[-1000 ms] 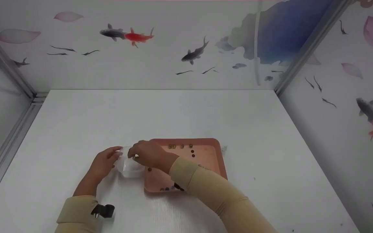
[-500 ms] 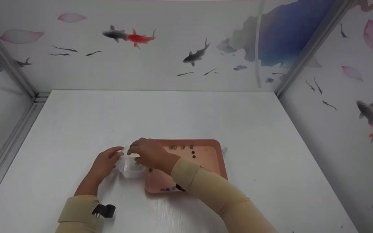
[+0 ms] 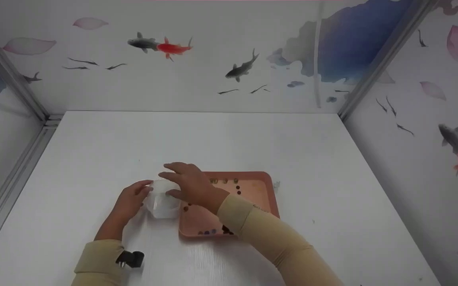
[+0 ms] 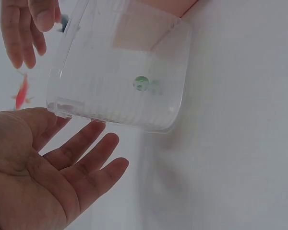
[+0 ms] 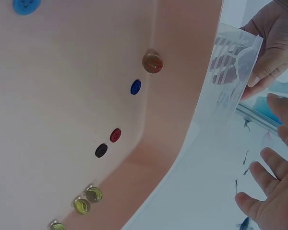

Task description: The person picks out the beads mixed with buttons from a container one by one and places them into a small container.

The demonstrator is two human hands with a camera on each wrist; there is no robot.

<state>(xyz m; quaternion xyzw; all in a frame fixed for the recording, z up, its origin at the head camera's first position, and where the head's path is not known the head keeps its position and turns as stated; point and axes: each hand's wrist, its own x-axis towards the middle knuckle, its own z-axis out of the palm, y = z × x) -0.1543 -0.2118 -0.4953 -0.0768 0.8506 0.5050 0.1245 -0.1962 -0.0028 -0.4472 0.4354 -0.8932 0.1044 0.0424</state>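
In the head view my left hand [image 3: 130, 201] is at the left side of a clear plastic box [image 3: 164, 212]. Its thumb and index finger pinch the box's edge in the left wrist view, while the other fingers extend loosely beneath. One green marble [image 4: 140, 83] shows through the clear plastic. Over the box's right side is my right hand [image 3: 193, 184], fingers spread and holding nothing. An orange-pink tray [image 3: 270, 194] adjoins the box, partly covered by my right forearm. It contains yellow-green marbles [image 5: 93, 194], a brownish marble [image 5: 153, 62], a red button [image 5: 115, 135] and a dark button [image 5: 101, 150].
Blue buttons [image 5: 136, 87] also lie in the tray. The white table [image 3: 197, 139] extends behind and right of it. Walls printed with fish [image 3: 173, 48] enclose the back and sides. A small clear piece [image 3: 277, 185] lies beyond the tray's right edge.
My right hand has let go of a small object over the box, spread its fingers and drawn slightly up and right. My left hand stays at the box.
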